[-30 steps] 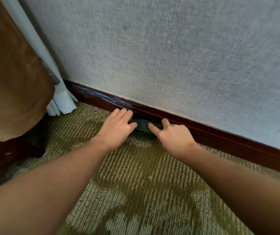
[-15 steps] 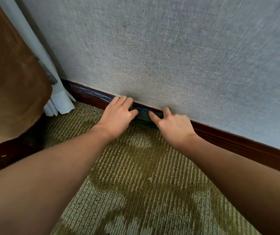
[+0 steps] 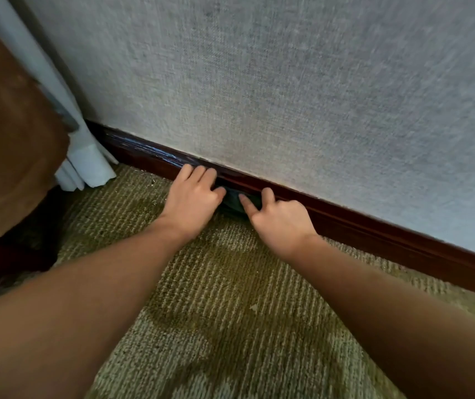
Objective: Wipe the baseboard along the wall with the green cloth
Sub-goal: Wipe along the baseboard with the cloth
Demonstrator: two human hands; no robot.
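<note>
Both hands press a bunched green cloth (image 3: 234, 201) against the dark wooden baseboard (image 3: 374, 228) where it meets the textured wall (image 3: 288, 96). The left hand (image 3: 191, 198) lies flat, fingers on the baseboard; the right hand (image 3: 278, 217) pins the cloth with thumb and forefinger. Patterned carpet (image 3: 224, 298) lies below, with a pale curtain (image 3: 86, 159) hanging at left.

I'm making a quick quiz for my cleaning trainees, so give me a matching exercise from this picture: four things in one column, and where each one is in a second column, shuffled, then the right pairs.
Things:
1. green cloth
2. baseboard
3. white curtain
4. carpet

Places:
A. hanging at the far left, hem reaching the floor by the corner
B. covering the floor under both forearms
C. between the left hand and the right hand, against the wall's foot
D. dark strip running along the bottom of the wall

Pairs: 1-C, 2-D, 3-A, 4-B
</note>
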